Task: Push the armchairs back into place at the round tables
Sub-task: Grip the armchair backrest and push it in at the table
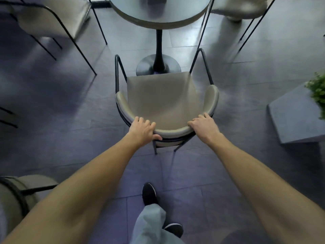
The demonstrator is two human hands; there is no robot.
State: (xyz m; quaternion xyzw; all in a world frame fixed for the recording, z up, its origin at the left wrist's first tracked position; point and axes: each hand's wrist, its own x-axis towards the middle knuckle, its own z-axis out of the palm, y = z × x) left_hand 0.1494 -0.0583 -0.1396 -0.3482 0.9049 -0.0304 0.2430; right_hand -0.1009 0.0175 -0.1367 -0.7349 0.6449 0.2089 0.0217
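The beige padded armchair (161, 99) with its thin black metal frame is standing squarely in front of the round grey-topped table (158, 23), on the person's side of it. Its seat is facing the table's black pedestal base (158, 66) and is not yet tucked under the surface.

Both hands are holding the curved backrest, the part farthest from the table, probably because a push from there is going straight toward the pedestal. The left hand (143, 128) is gripping the backrest's left bend, its fingers (140, 120) curling over the top edge and the thumb hooking beneath. The right hand (204, 126) is mirroring it on the right bend, fingers (194, 123) clamping over the padding. Spacing the hands evenly either side of the table's centre line is likely guarding against the chair swinging.

A second beige armchair (52, 20) is sitting at the table's left and a third beige armchair (242, 9) at its right, leaving the near gap open. A grey block planter (290, 120) with green leaves is standing well to the table's right, off the path. What is remaining, as I judge it, is a short straight push.
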